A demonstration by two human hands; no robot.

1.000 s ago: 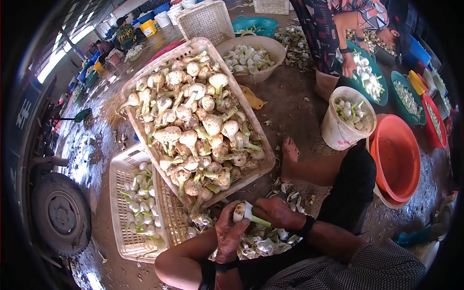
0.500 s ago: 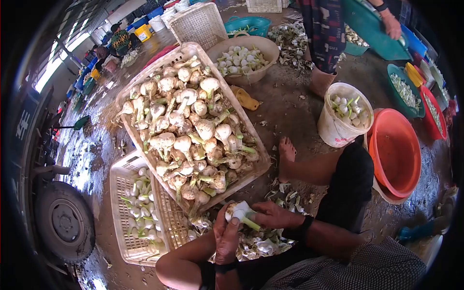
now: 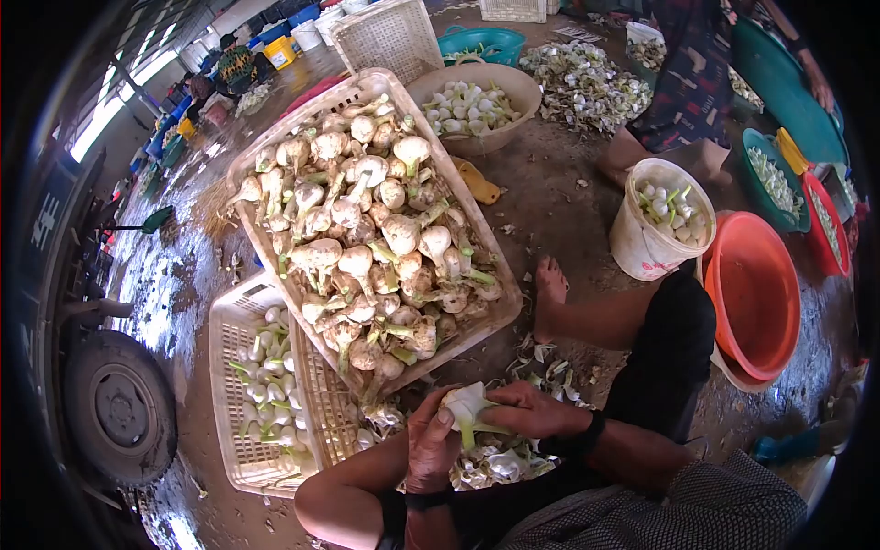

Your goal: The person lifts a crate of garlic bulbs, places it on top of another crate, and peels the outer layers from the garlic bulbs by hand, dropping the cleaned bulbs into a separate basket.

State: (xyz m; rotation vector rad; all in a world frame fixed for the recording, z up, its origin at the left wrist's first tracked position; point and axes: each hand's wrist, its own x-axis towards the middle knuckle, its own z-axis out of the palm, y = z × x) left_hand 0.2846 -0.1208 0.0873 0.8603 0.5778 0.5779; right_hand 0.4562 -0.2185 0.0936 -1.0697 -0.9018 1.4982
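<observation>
My left hand and my right hand both grip one white garlic bulb with a green stem, held low in front of my knees. Just beyond the hands lies a tilted cream crate heaped with unpeeled garlic bulbs. Under my hands, a pile of peeled skins and trimmings covers the floor.
A lower cream crate at the left holds cleaned bulbs. A white bucket, a beige basin and an orange tub stand on the wet floor. Another person stands at the far right by green tubs. A tyre is at left.
The bulb has been turned in my hands, stem now pointing down. The other person has straightened up and shifted right, away from the green tub.
</observation>
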